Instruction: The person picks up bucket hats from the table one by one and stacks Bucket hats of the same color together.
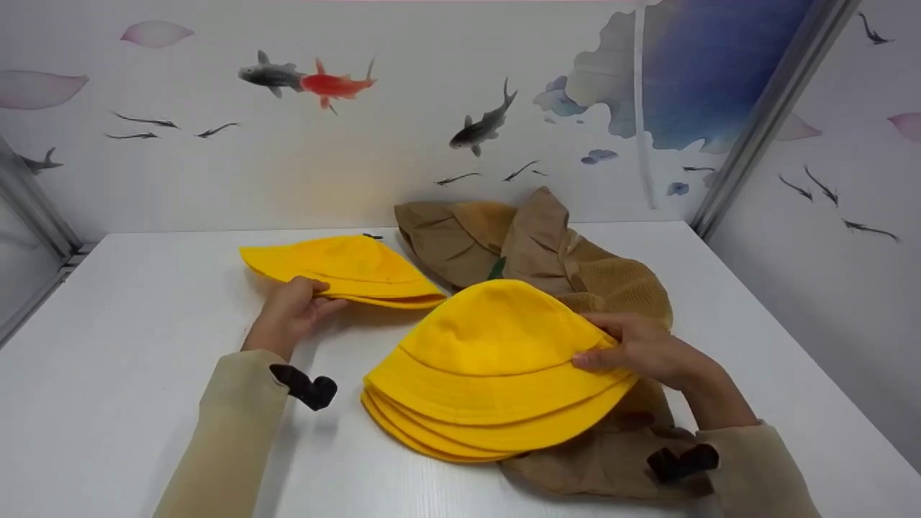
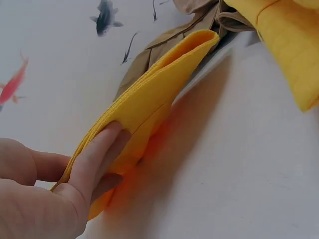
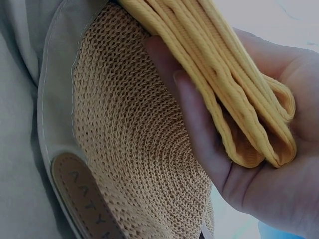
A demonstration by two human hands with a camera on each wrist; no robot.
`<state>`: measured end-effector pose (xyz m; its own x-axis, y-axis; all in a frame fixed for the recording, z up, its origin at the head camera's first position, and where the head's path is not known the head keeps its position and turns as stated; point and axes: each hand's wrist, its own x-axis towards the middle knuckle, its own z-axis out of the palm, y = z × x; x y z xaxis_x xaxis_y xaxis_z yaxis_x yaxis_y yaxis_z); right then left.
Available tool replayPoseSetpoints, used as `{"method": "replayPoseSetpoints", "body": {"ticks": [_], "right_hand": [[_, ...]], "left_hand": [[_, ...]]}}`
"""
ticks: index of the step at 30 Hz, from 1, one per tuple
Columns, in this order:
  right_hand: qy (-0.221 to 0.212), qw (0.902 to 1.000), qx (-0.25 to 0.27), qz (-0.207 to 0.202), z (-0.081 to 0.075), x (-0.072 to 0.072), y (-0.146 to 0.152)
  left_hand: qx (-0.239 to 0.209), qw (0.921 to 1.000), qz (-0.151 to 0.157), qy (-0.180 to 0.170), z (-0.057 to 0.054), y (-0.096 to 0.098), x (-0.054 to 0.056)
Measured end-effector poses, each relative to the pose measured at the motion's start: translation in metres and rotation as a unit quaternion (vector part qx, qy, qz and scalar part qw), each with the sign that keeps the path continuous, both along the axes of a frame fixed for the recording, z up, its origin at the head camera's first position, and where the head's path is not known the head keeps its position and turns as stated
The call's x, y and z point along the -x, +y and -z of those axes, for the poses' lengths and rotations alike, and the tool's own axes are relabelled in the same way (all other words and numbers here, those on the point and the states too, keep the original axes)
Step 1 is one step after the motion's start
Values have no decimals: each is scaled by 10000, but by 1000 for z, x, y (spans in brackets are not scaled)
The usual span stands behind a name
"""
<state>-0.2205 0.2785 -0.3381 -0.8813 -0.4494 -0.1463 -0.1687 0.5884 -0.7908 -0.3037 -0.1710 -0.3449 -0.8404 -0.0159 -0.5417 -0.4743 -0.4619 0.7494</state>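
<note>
My left hand [image 1: 295, 311] pinches the brim of a folded yellow bucket hat [image 1: 345, 267] at the table's left, thumb on one face and fingers beneath. In the left wrist view that folded hat [image 2: 149, 104] stands edge-on, its fold rounded at the far end. My right hand [image 1: 640, 352] grips a stack of several folded yellow bucket hats [image 1: 496, 360] by its right edge, thumb on the front. The layered brims [image 3: 219, 74] lie in the palm in the right wrist view. Behind that stack, brown hats [image 1: 475, 230] overlap in a pile, one with a woven crown [image 1: 622, 284].
A white table [image 1: 144, 417] carries everything. Behind it rises a white wall [image 1: 288, 173] painted with fish, and a metal post [image 1: 777, 115] stands at the right corner. A leather label [image 3: 84, 199] is sewn on the woven hat's light band.
</note>
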Motion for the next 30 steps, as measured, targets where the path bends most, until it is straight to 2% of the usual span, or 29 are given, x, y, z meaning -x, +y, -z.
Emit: {"method": "replayPoseSetpoints", "body": {"ticks": [6, 12, 17, 22, 26, 30], "right_hand": [[50, 9999, 48, -95, 1, 1, 0], [37, 9996, 163, -229, 2, 0, 1], [62, 9994, 148, -316, 0, 0, 2], [57, 9994, 170, -301, 1, -1, 2], [8, 9993, 237, -296, 1, -1, 1], [11, 9993, 225, -301, 0, 0, 0]], "left_hand": [[-92, 9992, -287, 272, -1, -3, -13], [-185, 9968, -362, 692, -11, -3, -32], [-401, 9916, -394, 1161, -22, 5, -49], [-807, 9847, -513, 1457, -26, 11, -64], [-942, 9807, -320, 1681, -28, 17, -78], [-798, 9780, 58, 1926, -30, 24, -91]]}}
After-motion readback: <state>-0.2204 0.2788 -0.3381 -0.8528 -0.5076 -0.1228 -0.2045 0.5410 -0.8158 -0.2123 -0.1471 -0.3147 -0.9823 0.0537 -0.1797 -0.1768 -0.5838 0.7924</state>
